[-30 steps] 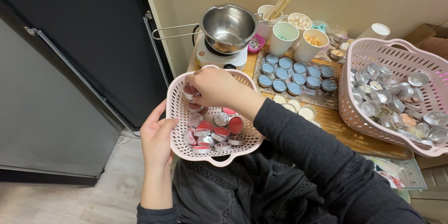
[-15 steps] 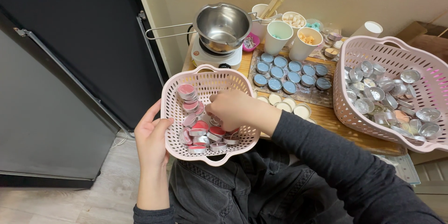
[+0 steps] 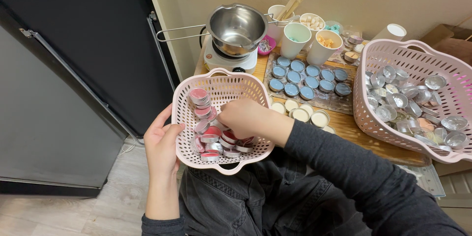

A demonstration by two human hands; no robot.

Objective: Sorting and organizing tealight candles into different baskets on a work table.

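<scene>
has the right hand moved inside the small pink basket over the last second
Yes. The right hand went from the small pink basket's far left rim down to the red tealights at its near side.

right hand (image 3: 248, 118) fingers down among pink tealights (image 3: 211, 135), small basket (image 3: 223, 86) wall close ahead and left of fingertips. open above. beyond far rim: blue tealights (image 3: 307, 76), pot (image 3: 237, 27), cups (image 3: 296, 39). large basket (image 3: 393, 54) blocks right.
</scene>
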